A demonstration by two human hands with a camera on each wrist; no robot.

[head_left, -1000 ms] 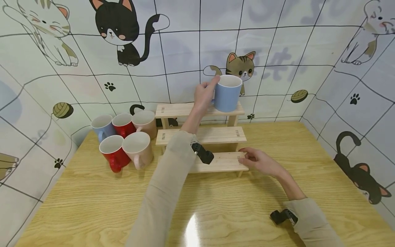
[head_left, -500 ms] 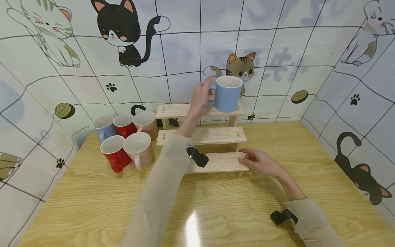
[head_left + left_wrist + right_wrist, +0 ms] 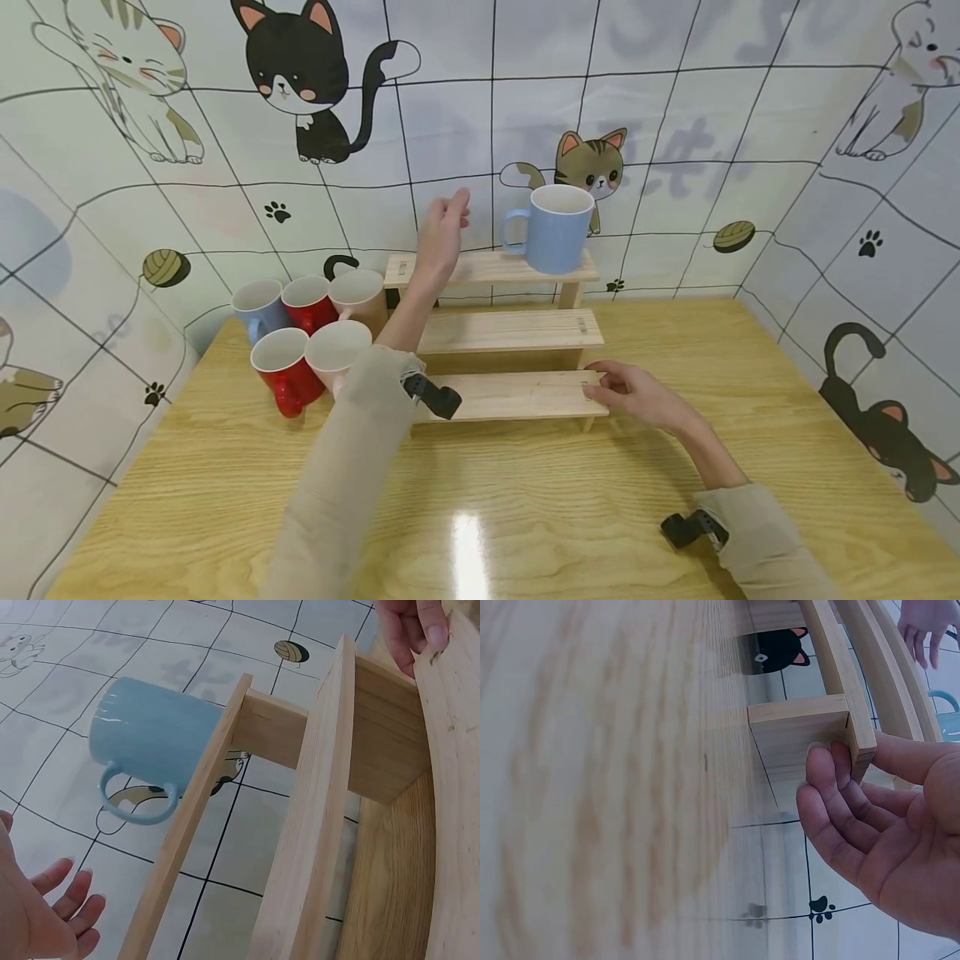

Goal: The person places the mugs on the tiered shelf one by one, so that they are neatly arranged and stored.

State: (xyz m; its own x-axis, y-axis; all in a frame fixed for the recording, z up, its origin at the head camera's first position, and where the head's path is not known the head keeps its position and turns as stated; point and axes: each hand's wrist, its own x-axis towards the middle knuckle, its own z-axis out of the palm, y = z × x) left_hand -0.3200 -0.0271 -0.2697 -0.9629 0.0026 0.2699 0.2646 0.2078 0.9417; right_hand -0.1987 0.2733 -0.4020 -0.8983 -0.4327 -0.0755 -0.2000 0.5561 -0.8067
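Blue mug (image 3: 558,231) — atop wooden rack (image 3: 510,329); right of left hand (image 3: 441,237), apart

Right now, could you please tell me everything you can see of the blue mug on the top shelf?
The blue mug looks like glossy ceramic: light blue outside, white inside, with one looped handle in the same blue. It stands upright near the right end of the top shelf, handle pointing left. Only the shelf touches it; the left hand is apart from it. Its inner bottom is hidden.

Head view looks down; wrist views share rack (image 3: 517,329).
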